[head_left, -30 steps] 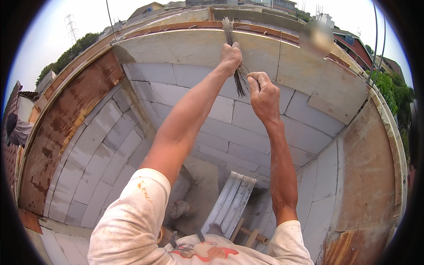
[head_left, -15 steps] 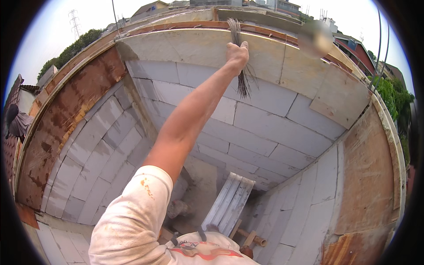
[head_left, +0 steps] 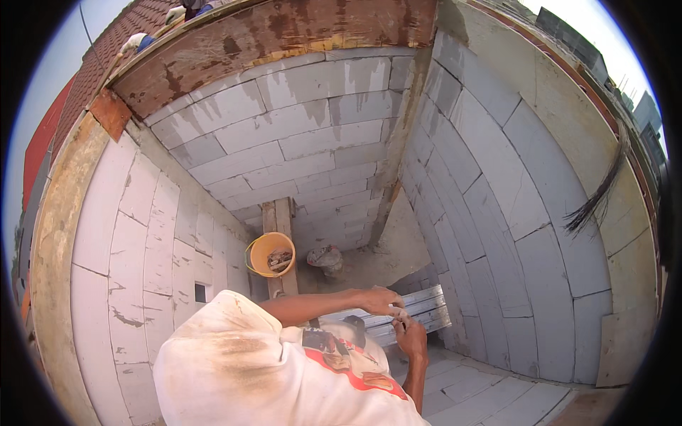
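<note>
My left hand (head_left: 381, 301) and my right hand (head_left: 409, 331) are close together low in front of my body, fingers bent and closed around something small that I cannot make out. Below them, partly hidden, lie long ridged metal sheets (head_left: 426, 304). A bundle of thin dark wires (head_left: 597, 195) hangs over the top edge of the block wall at the right, apart from both hands.
Block walls (head_left: 320, 142) surround me, topped by boards (head_left: 277, 32). Below are a yellow bucket (head_left: 270, 248) of scraps on a beam (head_left: 284, 287) and a pale container (head_left: 327, 259). Another person (head_left: 188, 11) is partly visible by the tiled roof (head_left: 117, 32) at upper left.
My view has swung left. My left hand has let go of the wire bundle and come down beside my right hand, which had dropped out of sight half a second ago.
</note>
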A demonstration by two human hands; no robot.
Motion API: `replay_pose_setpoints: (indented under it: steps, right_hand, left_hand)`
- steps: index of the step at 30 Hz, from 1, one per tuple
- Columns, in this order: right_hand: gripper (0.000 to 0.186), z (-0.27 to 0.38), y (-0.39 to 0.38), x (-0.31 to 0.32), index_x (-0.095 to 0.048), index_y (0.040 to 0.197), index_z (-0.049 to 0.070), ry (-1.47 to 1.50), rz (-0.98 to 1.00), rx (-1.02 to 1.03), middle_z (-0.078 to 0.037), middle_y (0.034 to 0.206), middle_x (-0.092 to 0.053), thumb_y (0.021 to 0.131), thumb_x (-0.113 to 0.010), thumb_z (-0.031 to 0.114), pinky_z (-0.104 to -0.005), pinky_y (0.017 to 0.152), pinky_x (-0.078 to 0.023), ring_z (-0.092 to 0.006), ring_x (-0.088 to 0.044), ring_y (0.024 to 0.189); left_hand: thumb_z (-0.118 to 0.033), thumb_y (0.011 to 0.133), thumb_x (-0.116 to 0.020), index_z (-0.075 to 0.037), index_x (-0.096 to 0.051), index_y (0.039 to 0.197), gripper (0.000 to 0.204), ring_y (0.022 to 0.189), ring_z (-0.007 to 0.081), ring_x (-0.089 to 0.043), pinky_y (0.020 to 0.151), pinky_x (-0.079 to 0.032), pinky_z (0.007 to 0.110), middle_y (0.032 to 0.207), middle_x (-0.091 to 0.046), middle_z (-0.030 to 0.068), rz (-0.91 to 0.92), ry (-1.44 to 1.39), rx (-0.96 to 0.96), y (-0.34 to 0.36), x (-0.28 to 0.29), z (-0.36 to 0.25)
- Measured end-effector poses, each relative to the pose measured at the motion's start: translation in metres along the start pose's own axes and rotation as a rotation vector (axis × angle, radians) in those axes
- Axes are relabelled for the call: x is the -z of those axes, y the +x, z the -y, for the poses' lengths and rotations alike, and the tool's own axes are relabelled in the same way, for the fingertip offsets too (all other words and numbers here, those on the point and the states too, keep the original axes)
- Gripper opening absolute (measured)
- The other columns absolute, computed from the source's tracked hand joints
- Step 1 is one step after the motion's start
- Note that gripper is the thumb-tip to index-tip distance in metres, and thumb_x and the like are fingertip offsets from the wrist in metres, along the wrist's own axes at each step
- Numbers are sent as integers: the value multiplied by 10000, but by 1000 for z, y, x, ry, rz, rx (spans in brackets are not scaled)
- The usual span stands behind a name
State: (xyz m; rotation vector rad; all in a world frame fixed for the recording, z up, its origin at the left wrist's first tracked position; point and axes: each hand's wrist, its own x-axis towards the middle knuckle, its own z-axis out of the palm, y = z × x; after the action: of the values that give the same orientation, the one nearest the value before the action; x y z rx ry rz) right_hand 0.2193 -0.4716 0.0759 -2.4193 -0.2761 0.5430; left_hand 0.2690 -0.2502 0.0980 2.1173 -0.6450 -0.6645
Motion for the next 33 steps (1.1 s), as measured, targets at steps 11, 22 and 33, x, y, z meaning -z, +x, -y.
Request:
replay_pose_setpoints:
  steps: [11, 22, 33]
  right_hand:
    - [34, 125, 144, 21, -716, 1004, 151, -392, -114, 892, -31, 985, -594, 975, -700, 144, -458, 960, -400, -241, -576, 998]
    - [244, 236, 275, -54, -695, 1062, 39, 156, 129, 610, -93, 1021, -731, 1064, -638, 276, -397, 831, -589, -201, -711, 905]
    - [301, 559, 296, -197, -620, 1223, -76, 627, 627, 478, -211, 1053, -738, 1049, -632, 168, -378, 820, -647, -296, -769, 931]
  left_hand:
    - [-183, 975, -690, -32, -771, 952, 173, 834, 226, -657, 800, -527, 357, 924, -709, 81, -1128, -213, 503, -295, -9, 36]
    - [-308, 855, -815, -115, -806, 794, 203, 806, 251, -594, 779, -427, 403, 779, -607, 50, -1391, 425, 908, -475, -41, 40]
    - [-434, 935, -718, -83, -760, 802, 378, 949, 224, -609, 857, -467, 408, 920, -621, 51, -1000, 641, 343, -446, 93, 192]
